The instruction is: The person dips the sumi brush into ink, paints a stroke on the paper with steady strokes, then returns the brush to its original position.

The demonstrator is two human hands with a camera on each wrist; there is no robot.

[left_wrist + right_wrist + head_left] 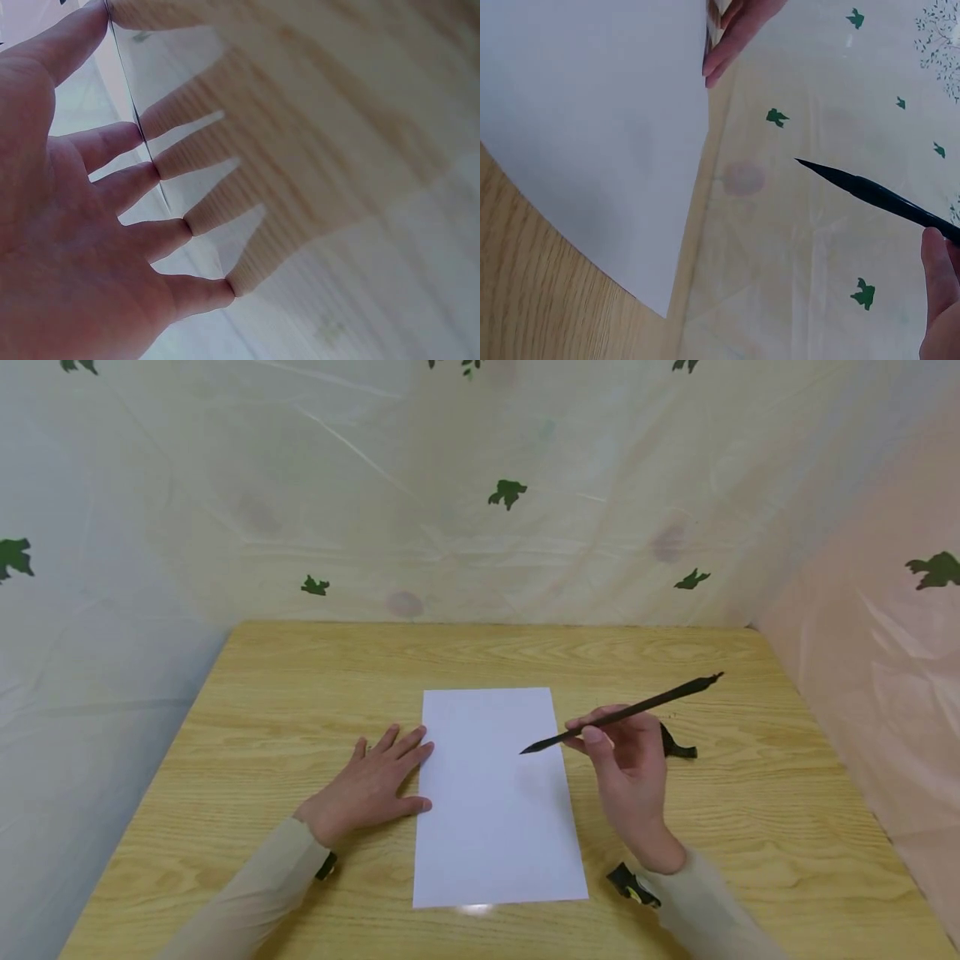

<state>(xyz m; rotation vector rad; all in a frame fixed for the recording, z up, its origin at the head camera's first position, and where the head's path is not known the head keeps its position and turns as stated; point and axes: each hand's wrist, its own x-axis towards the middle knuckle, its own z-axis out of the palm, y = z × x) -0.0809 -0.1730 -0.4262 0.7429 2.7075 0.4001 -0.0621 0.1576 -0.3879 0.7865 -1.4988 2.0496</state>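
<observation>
A blank white sheet of paper (491,835) lies upright on the wooden table. My left hand (371,789) rests flat with fingers spread, the thumb and nearest fingertips on the sheet's left edge. The left wrist view shows this palm (82,202) from below, fingertips pressed down. Between thumb and fingers, my right hand (637,785) pinches a black writing brush (652,701) by its shaft. Its pointed tip is over the right part of the paper and the shaft slants up to the right. In the right wrist view the dark brush tip (832,175) stands apart from the paper (592,142).
Partly hidden behind my right hand is a small black object (681,748) on the wooden table (300,677). Pale curtains (420,510) with green leaf-like shapes hang around the back and sides. Black straps (633,885) show at the wrists.
</observation>
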